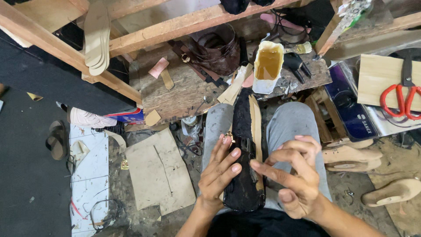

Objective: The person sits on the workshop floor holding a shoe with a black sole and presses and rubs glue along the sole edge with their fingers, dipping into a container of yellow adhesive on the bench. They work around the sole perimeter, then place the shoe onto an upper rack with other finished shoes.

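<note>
Both hands work over a long black shoe sole (pixel 244 175) that lies lengthwise on the person's lap, between the grey trouser legs (pixel 293 125). The left hand (pixel 218 172) grips the sole along its left edge, fingers curled onto the black top near a small gold buckle (pixel 230 137). The right hand (pixel 294 175) hovers just beside the right edge, its fingers spread and half bent, holding nothing, with the forefinger tip touching the sole. A tan strip runs along the sole's right side. The far end of the sole reaches toward a rough wooden bench (pixel 184 92), where a cut-open white container of amber glue (pixel 267 66) stands. Red-handled scissors (pixel 401 98) rest on a pale board at the right, and bare tan soles (pixel 351 157) lie on the floor nearby.
</note>
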### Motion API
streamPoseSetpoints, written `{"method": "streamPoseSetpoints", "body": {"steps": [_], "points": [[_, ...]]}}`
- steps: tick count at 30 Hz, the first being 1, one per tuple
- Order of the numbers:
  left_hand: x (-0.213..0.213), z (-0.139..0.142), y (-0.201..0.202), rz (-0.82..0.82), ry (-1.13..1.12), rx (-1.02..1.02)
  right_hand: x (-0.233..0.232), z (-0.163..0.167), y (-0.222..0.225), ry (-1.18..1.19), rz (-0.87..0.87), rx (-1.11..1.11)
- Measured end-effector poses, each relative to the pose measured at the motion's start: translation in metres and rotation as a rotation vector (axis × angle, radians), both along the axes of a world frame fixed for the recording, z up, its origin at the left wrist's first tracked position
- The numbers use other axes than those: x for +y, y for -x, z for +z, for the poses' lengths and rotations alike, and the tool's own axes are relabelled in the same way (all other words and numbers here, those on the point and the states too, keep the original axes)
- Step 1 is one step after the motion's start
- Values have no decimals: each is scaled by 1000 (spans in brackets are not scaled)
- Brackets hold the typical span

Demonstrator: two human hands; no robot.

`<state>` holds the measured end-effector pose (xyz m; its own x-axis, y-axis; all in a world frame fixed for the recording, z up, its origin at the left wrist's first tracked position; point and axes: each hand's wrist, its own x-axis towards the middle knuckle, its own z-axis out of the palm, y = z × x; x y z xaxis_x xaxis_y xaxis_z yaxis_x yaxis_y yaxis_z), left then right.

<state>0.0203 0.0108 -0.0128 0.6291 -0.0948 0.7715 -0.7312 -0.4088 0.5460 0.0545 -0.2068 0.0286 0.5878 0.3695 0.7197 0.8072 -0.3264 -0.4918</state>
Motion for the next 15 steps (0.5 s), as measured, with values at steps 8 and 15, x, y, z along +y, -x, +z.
{"method": "streamPoseSetpoints", "body": {"steps": [8,15], "points": [[0,-1,0,8,2,9,0,1,-1,0,19,42],[1,-3,1,1,6,28,-4,-1,2,0,41,-40]]}}
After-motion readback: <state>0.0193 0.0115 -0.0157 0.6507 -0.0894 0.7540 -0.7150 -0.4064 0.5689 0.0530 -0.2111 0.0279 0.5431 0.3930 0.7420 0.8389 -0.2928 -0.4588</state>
